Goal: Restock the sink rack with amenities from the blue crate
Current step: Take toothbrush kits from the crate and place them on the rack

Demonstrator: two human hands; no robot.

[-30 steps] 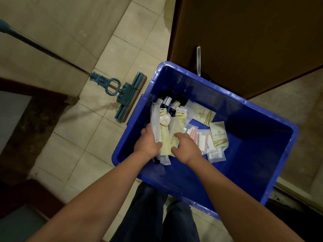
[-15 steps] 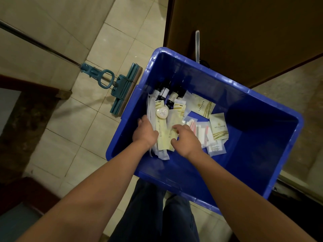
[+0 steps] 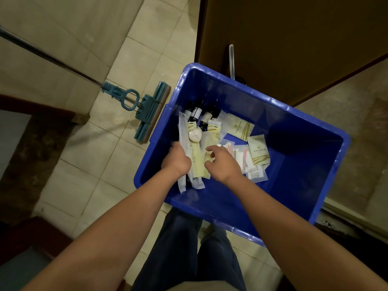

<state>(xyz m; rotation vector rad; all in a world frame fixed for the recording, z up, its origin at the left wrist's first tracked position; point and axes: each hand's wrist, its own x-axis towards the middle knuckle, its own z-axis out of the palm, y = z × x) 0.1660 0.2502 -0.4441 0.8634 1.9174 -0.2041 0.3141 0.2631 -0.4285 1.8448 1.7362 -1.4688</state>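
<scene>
Both hands are down inside the blue crate [image 3: 310,156], at its left end, right in the pile of amenities. The left hand [image 3: 176,159] sits knuckles-up on the long clear sachets [image 3: 181,185], which stick out past it at both ends. Its fingers are tucked out of sight, so I cannot tell whether it grips them.

The right hand [image 3: 223,162], just beside it, curls thumb and forefinger onto a pale yellow packet [image 3: 200,164] and pinches its edge.

Just beyond the left knuckles a round white soap [image 3: 195,135] lies on top of the packets, its label too small to read. Behind it are dark bottles [image 3: 196,113] with white labels, print unreadable. Past the right hand lie white sachets [image 3: 258,151] with gold stripes, a gold emblem and a line of characters I can't make out.

A teal mop head [image 3: 151,115] rests on the tiles just left of the crate.
</scene>
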